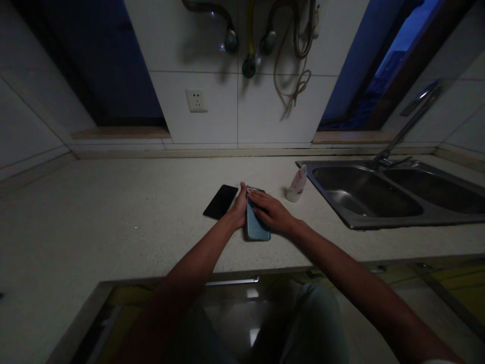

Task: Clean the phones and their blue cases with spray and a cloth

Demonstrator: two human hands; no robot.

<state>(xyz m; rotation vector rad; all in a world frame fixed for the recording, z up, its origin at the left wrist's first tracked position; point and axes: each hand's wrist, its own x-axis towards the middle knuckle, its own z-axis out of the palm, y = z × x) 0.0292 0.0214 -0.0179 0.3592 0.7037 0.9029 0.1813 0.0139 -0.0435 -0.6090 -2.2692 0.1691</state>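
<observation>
A light-blue phone case (258,230) lies on the counter in front of me, its upper part covered by my hands. My left hand (239,206) grips the left edge of the case, with the thumb at the top. Across the upper part of the case, my right hand (271,208) presses down with its fingers close together. Something small and pale shows at the right fingertips, too dim to name. A black phone (221,201) lies face up just left of my left hand. To the right stands a small white bottle or pouch with pink print (297,185).
A double steel sink (350,222) with a curved faucet (420,108) is set into the counter (94,217) at the right. The tiled wall behind carries a socket (196,101), pipes and a hanging cord (293,93). Cabinet handles show below the front edge.
</observation>
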